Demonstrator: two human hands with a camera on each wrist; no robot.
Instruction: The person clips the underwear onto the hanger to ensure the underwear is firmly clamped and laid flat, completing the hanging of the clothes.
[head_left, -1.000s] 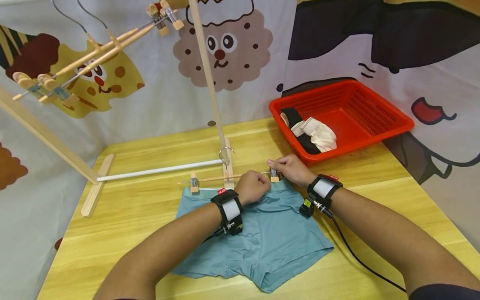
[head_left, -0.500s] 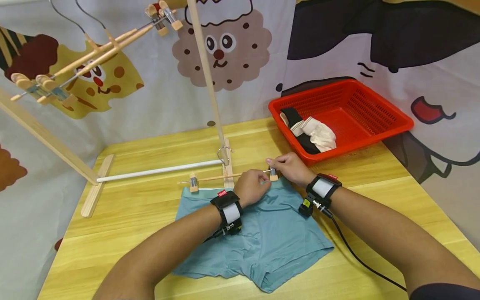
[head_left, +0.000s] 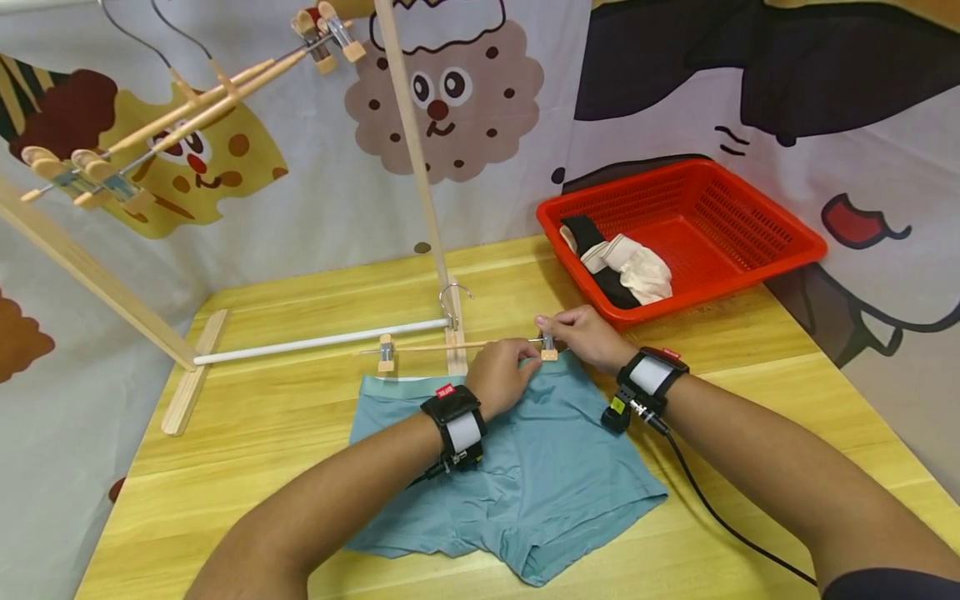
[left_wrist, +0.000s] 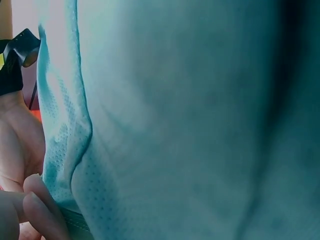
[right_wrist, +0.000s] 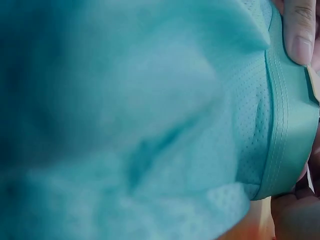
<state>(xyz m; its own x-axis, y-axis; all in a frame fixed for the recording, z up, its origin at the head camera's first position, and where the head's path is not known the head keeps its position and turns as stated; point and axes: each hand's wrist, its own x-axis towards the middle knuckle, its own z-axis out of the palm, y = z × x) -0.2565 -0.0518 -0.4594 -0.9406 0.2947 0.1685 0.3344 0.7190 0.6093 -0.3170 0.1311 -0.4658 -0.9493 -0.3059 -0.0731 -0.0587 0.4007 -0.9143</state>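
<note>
Teal boxer briefs point(head_left: 558, 492) lie flat on the wooden table, waistband away from me. My left hand point(head_left: 498, 379) pinches the waistband point(right_wrist: 292, 150) near its right end; cloth fills most of both wrist views. With thumb and fingers, my right hand point(head_left: 588, 337) grips the right clip point(head_left: 549, 348) of a wooden clip hanger point(head_left: 431, 347). That clip sits at the waistband's edge; whether its jaws bite the cloth cannot be told. The hanger's left clip point(head_left: 386, 354) stands just beyond the waistband, apart from it. Its metal hook point(head_left: 455, 304) is near the rack's foot.
A red basket point(head_left: 757, 287) at the back right holds black and cream garments point(head_left: 637, 267). A wooden rack with a white crossbar point(head_left: 322, 340) stands at the left. Two clip hangers point(head_left: 217, 108) hang above it. A cable point(head_left: 727, 529) trails from the right wrist.
The hanger's left end has shifted slightly away from me, so its left clip no longer overlaps the waistband. The hook has tipped slightly right. Both hands stay nearly in place.
</note>
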